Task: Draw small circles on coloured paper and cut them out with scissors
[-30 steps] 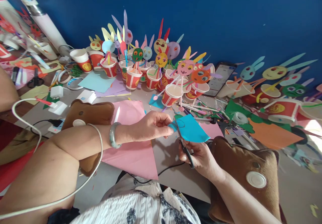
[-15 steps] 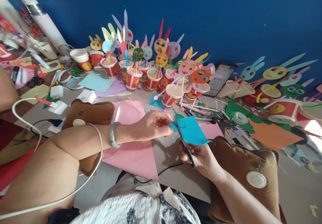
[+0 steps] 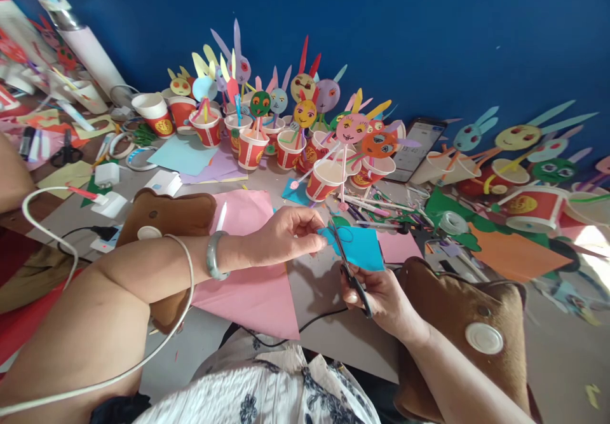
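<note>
Through the head view, far left, I see a smooth, pale cylindrical bottle (image 3: 93, 55) with a shiny metallic top. Nearer, a brown plush cushion (image 3: 166, 211) lies under the left forearm, a white cable (image 3: 193, 271) looping over that arm. To its right spreads a flat, lightly creased pink sheet (image 3: 248, 313). A polished, marbled bangle (image 3: 218, 255) circles the wrist. That forearm comes in almost level, and I have the left hand (image 3: 295, 236) pinching the left edge of the blue paper (image 3: 369, 252) between thumb and bent fingers. Farther off, red-and-white cups (image 3: 252, 149) hold round paper faces (image 3: 260, 103) with long, pointed ears. The blue paper, matte and straight-edged, sits between my two hands above the grey table (image 3: 309, 297), a thin looping line drawn on it. Slim metal scissors (image 3: 355, 284) cross its left part. My right hand (image 3: 381, 297) grips their black handles, fingers curled, forearm rising from the near right, the blades pointing far and left. Rightmost, a second plush cushion (image 3: 457, 322) bears a round white disc (image 3: 483, 338); a flat orange sheet (image 3: 517, 252) lies beyond.
</note>
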### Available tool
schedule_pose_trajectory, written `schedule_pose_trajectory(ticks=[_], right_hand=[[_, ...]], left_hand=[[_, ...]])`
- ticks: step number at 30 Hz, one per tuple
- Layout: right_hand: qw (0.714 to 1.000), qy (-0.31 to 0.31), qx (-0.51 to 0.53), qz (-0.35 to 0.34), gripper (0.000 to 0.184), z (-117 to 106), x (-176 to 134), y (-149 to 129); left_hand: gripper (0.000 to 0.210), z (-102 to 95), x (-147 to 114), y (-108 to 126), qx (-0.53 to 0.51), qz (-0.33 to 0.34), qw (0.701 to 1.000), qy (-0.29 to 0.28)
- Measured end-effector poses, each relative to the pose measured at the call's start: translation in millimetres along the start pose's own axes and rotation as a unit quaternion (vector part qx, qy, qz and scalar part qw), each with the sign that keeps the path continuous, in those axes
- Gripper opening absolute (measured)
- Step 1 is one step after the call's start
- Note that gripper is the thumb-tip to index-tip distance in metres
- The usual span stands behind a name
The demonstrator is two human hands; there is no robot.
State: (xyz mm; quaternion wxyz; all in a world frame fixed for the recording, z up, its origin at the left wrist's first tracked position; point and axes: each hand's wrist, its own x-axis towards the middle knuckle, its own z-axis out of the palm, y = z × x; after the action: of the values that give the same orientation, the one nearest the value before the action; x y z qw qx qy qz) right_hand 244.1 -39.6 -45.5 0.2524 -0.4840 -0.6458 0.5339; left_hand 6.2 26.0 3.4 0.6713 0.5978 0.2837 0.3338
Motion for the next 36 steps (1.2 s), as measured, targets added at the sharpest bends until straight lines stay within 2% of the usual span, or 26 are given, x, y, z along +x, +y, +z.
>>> schedule_pose_trajectory(ticks=[4, 10, 19, 36], right_hand=[[1.0, -0.007, 0.024, 0.017, 0.061, 3.2, 0.9, -2.2], [1.0, 0.017, -0.01, -0.006, 0.061, 5.1, 1.3, -5.9], [0.999, 0.012, 0.027, 0.013, 0.057, 5.7, 0.8, -5.6], [0.998, 0.02, 0.061, -0.003, 0.055, 5.8, 0.1, -5.7]], left_hand=[[0.014, 2.4, -0.5, 1.4, -0.003, -0.014, 1.0, -0.002], [0.016, 3.0, -0.3, 0.2, -0.003, -0.027, 1.0, -0.006], [0.013, 1.7, -0.8, 0.7, -0.005, -0.017, 1.0, -0.002], [0.017, 1.7, -0.7, 3.2, -0.018, -0.015, 1.0, 0.008]])
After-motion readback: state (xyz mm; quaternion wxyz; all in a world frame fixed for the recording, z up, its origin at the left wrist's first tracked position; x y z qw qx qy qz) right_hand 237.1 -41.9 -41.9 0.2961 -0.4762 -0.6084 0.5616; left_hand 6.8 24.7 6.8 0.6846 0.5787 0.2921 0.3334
